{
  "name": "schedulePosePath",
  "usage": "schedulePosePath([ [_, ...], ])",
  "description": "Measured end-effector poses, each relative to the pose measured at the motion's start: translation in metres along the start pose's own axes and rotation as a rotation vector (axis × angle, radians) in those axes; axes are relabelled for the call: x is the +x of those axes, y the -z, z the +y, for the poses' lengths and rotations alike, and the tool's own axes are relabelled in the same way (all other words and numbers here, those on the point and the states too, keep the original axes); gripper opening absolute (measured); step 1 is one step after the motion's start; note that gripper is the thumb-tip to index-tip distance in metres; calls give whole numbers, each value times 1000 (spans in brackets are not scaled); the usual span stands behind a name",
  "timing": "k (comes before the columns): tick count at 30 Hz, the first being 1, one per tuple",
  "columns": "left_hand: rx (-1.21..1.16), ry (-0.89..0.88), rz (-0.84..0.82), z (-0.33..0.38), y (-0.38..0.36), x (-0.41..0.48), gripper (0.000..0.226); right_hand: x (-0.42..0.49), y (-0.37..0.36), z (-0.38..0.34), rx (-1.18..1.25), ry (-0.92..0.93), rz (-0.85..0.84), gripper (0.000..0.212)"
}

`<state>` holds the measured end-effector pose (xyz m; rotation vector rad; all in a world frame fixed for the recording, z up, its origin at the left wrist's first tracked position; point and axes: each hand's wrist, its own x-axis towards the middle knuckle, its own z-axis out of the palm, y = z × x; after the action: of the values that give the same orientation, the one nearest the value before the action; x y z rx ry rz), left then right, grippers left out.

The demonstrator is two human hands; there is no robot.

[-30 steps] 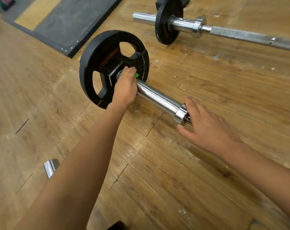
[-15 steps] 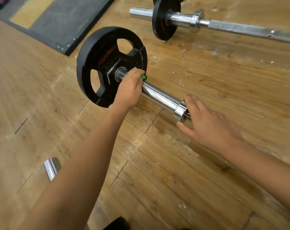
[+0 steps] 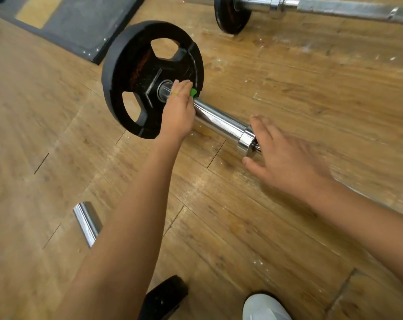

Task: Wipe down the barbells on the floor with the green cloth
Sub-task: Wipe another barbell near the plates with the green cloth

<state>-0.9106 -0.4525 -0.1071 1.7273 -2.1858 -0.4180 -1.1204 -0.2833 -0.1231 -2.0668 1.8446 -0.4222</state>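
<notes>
Your left hand (image 3: pixel 177 112) clutches small green cloth (image 3: pixel 193 92) round chrome barbell sleeve (image 3: pixel 219 121), by black round weight plate (image 3: pixel 136 65); right hand (image 3: pixel 286 158) flat, unclenched, beside sleeve's end.

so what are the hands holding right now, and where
Left hand grips the green cloth against the sleeve beside the plate; right hand holds nothing by the collar.

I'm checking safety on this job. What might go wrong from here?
The left hand holds the green cloth against the black plate, near the end of the bar with no clamp visible; a push might slide or tip it. The right hand lies open by the collar, so the bar might roll.
</notes>
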Motion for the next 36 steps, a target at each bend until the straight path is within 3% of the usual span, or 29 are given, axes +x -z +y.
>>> schedulePosePath([
  [7, 61, -143, -20, 4, -6, -37, 44, -9, -3, -6, 132, 21, -60, 77],
  [12, 63, 43, 12, -9, 8, -21, 46, -13, -8, -18, 121, 93, -100, 78],
  [17, 121, -130, -58, -13, 11, -48, 44, -24, -19, -28, 21, 147, -100, 82],
  [23, 98, 69, -24, -29, 19, -33, 46, -32, -24, -40, 35, 201, -99, 85],
  [28, 78, 4, -47, -40, 23, -61, 48, -40, -29, -47, 90, 221, -119, 86],
  [36, 139, 108, -85, -55, 47, -31, 45, -47, -35, -62, 110, 232, -100, 86],
])
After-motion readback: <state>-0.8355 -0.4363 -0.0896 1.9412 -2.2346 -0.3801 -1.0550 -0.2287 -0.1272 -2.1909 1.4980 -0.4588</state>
